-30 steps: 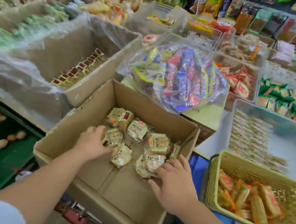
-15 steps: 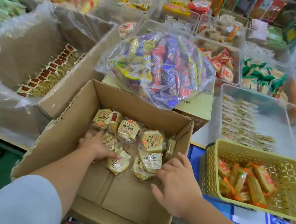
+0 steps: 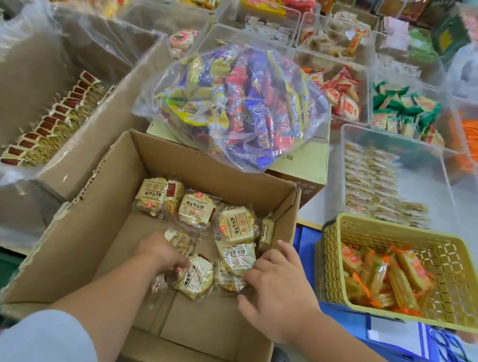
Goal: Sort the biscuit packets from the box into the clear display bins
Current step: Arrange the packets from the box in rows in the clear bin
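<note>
Slightly nearer the front wall of the box [image 3: 89,222] than half a second ago, the left hand [image 3: 159,254] is seen with its fingers curled down around the biscuit packets [image 3: 194,276], one of which has been drawn along with it. The right hand [image 3: 274,292] is held by the right wall, fingers spread apart, tips touching a packet. The packets are gathered in the far right of the box floor; bare cardboard is left along the near and left sides. Just past the right edge a yellow basket [image 3: 425,235] is set, and behind it a clear bin [image 3: 389,137] with open floor on its right side.
</note>
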Tool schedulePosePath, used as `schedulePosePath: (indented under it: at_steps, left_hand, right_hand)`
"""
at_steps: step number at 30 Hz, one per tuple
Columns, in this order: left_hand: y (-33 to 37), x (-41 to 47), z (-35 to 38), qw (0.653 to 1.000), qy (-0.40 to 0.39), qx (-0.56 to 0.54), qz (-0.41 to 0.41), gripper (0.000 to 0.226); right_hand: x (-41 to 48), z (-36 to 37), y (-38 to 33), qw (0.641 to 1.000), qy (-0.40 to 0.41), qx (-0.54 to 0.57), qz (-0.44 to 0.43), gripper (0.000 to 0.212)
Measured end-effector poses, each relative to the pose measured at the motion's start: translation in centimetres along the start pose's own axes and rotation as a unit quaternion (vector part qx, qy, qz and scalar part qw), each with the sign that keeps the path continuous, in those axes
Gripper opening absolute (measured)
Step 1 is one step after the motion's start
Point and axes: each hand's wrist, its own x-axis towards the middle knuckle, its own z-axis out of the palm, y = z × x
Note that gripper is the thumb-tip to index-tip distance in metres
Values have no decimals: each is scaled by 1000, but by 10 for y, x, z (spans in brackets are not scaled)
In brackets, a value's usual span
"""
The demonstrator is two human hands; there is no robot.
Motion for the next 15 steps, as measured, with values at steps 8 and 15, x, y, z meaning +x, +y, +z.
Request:
schedulePosePath:
  at_steps: [8,15]
  left_hand:
    - [0,-8,-1,997,-55,-60,8,78]
    - [4,-19,-15,999,-28,-37,27,53]
  right_hand:
    - [1,0,-2,1000,5,3,1,43]
    - [1,-1,-1,1000,6,-5,-4,45]
